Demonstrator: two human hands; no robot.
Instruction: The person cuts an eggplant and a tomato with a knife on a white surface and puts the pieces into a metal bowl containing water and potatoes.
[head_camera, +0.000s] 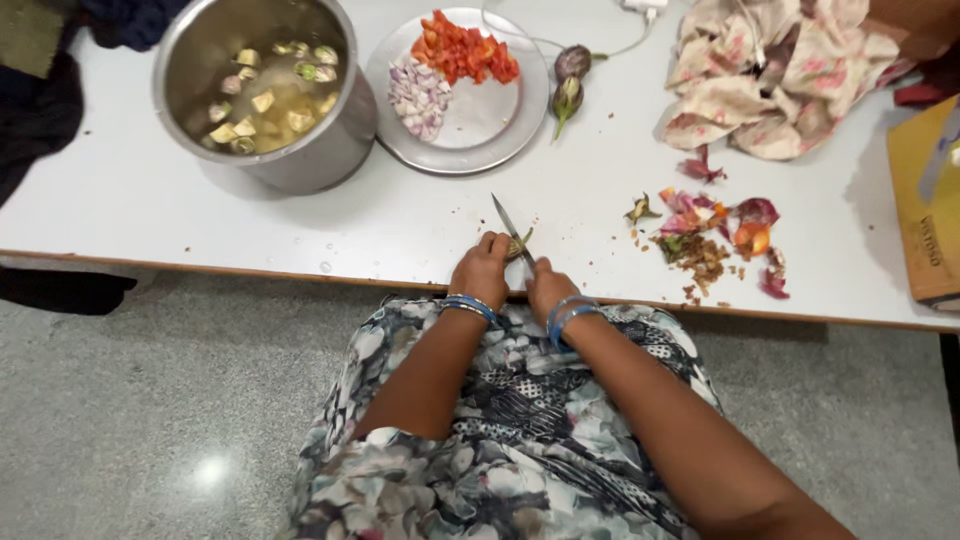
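Hands are seen low in the middle of the frame, at the near edge of the white table (300, 215). The left hand (482, 270) is closed on a small green vegetable piece (519, 243), thought to be a brinjal stem end, which is pinned to the tabletop. The right hand (549, 288) is clenched around the handle of a knife (512, 232), whose blade is angled up and to the left across that piece. Cutting is judged to be under way on this piece.

Just to the right, a heap of peels and trimmings (712, 238) is spread on the table, so a good share of the preparation appears done. Further up, in the upper middle of the frame, a steel plate (500, 120) is laid with chopped onion (418, 97) and chopped tomato (464, 50). Beside its right rim, two whole small brinjals (570, 82) are left uncut, which is judged to be the remaining work. In the upper left, a steel pot (330, 150) is filled with water and cut brinjal chunks (270, 100). A crumpled floral cloth (775, 75) is left in the upper right.
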